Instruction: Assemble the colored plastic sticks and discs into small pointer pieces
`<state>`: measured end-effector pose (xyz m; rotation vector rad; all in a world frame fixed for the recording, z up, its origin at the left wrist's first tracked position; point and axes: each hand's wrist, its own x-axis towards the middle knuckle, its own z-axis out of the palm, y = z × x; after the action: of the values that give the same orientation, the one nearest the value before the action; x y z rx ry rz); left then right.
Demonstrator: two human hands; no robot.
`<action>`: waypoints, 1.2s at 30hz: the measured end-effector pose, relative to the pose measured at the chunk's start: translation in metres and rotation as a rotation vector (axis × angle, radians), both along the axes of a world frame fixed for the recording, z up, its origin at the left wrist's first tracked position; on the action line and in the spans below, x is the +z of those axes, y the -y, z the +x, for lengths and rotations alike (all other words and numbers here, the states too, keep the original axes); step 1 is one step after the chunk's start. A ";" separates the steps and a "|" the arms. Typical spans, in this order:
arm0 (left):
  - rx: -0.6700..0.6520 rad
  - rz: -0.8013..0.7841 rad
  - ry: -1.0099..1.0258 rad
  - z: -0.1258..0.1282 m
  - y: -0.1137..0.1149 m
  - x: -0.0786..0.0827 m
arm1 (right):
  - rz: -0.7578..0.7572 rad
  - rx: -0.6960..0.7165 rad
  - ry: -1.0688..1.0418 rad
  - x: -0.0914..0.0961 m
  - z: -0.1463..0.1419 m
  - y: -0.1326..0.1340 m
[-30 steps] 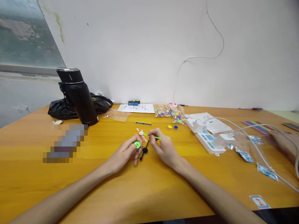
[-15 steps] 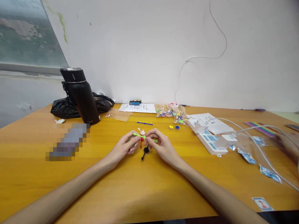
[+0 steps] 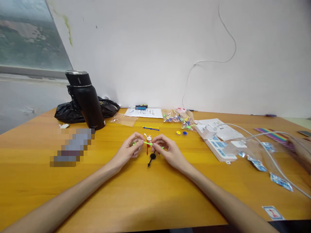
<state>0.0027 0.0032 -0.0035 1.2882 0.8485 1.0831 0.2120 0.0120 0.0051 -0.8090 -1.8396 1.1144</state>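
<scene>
A bright green plastic arrow (image 3: 147,143) spans the gap between my two hands above the table. My left hand (image 3: 131,148) is closed, pinching its left part between thumb and fingers. My right hand (image 3: 167,149) is also closed, with thumb and fingertips at the arrow's right part; a bit of green shows past the fingers. How the green parts join there is hidden. Just below lies a black arrow spinner (image 3: 153,156), close to my right fingertips. Behind the green arrow are a white arrow spinner (image 3: 148,138) and a red arrow (image 3: 147,150), partly covered.
Yellow and blue arrows (image 3: 151,128) lie farther back, with a yellow disc (image 3: 178,133) and a blue disc (image 3: 185,133). Bags of coloured parts (image 3: 186,120) sit near the wall. A power strip (image 3: 218,150) with cables stands right; another person's hand (image 3: 300,152) is beyond. A black bottle (image 3: 88,103) stands left.
The green arrow's left tip, which stuck out over my left fingers, now sits lower among them. My left hand has shifted slightly; my right hand stays nearly in place.
</scene>
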 end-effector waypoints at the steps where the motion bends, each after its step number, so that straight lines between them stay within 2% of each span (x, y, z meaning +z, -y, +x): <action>1: 0.006 0.003 -0.007 0.000 0.000 0.001 | 0.001 -0.003 0.003 0.000 0.000 0.000; 5: 0.044 -0.022 0.028 -0.002 -0.001 0.006 | 0.047 -0.036 0.040 0.001 0.002 -0.001; 8: 0.086 -0.077 0.107 -0.004 -0.003 0.008 | 0.158 -0.097 0.112 0.003 0.005 -0.004; 13: 0.083 -0.135 0.165 -0.006 -0.005 0.007 | 0.330 -0.196 0.248 0.004 0.014 -0.009; 25: 0.081 -0.148 0.187 -0.008 -0.007 0.003 | 0.653 -0.200 0.533 0.010 0.020 -0.007; 28: 0.077 -0.151 0.182 -0.007 -0.007 0.003 | 0.603 -0.213 0.494 0.010 0.020 -0.007; 33: 0.067 -0.140 0.135 -0.004 -0.005 0.004 | 0.335 -0.229 0.305 0.007 0.021 -0.012; 36: 0.073 -0.130 0.104 -0.004 -0.004 0.004 | 0.241 -0.192 0.245 0.007 0.022 -0.014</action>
<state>-0.0011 0.0076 0.0007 1.0908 0.8779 1.1242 0.2336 0.0263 0.0122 -0.9882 -2.0015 0.6807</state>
